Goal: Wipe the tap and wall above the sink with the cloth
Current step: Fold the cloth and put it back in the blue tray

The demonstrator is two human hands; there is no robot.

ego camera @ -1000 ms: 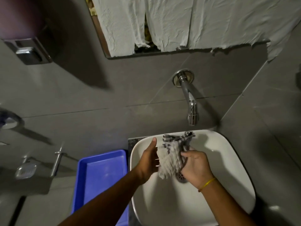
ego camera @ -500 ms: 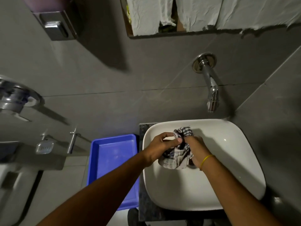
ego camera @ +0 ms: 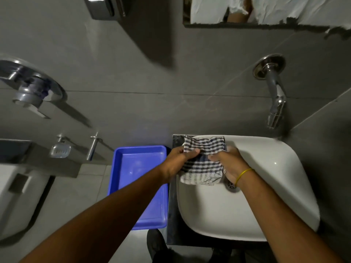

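Over the back left corner of the white ceramic sink (ego camera: 275, 179), I see both hands clamped on the blue-and-white checked cloth (ego camera: 204, 162): the left hand (ego camera: 179, 158) pinches its left edge, the right hand (ego camera: 230, 164) its right side. A chrome wall tap (ego camera: 275, 93) juts from the grey tiled wall (ego camera: 152, 73) above the sink's back right corner. Just left of the sink sits a blue plastic tray (ego camera: 140, 168).

Both hands over white sink (ego camera: 275, 186). Left hand (ego camera: 178, 160) and right hand (ego camera: 228, 164) each keep a grip on checked cloth (ego camera: 203, 162), spread between them. Tap (ego camera: 275, 92) on grey wall (ego camera: 152, 73) at 1 o'clock. Blue tray (ego camera: 140, 177) at 9 o'clock of sink.
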